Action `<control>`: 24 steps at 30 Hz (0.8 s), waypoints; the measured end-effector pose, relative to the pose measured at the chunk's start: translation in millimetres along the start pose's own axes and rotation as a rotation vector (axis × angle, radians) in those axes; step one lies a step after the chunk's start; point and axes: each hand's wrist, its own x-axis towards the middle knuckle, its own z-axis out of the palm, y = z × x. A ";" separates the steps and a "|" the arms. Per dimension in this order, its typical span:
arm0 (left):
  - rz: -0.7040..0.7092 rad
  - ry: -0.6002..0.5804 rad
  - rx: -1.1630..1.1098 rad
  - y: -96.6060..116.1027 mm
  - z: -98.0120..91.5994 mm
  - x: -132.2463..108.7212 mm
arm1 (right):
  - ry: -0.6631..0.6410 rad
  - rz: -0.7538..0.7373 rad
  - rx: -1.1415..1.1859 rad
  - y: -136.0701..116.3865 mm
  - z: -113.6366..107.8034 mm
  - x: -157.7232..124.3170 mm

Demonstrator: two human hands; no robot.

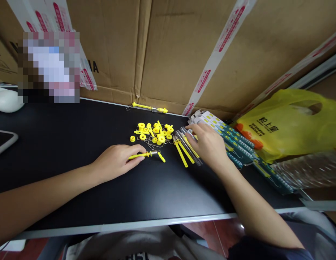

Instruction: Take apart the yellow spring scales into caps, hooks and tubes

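My left hand (119, 159) is closed around a yellow plastic rod (139, 155). A silvery spring-like part sits near the rod's right end, and a small yellow piece (161, 156) hangs at an angle beyond it. My right hand (207, 142) pinches at the upper ends of the clear plastic tubes (188, 146); its palm hides part of them. Just left of those tubes lie yellow strips (181, 153). Between my hands is a loose pile of yellow plastic caps (160, 139), rings and small pieces, mixed with bent wire hooks (151, 145).
A hooked yellow piece with a clear tube (149, 107) lies by the cardboard wall (173, 54). Printed boxes (233, 139) are stacked at right, beside a yellow plastic bag (287, 122). At far left is a phone-like device (4, 141) on the black table (62, 144).
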 end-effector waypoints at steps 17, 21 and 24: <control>0.057 0.024 -0.065 -0.6 1.0 0.3 | -0.176 -0.341 0.664 -50.8 9.9 -24.2; 0.051 0.031 -0.063 -0.3 1.2 1.0 | -0.189 -0.313 0.777 -51.3 9.3 -24.7; 0.028 0.031 -0.055 0.5 0.6 0.4 | -0.214 -0.238 0.878 -52.4 7.5 -24.9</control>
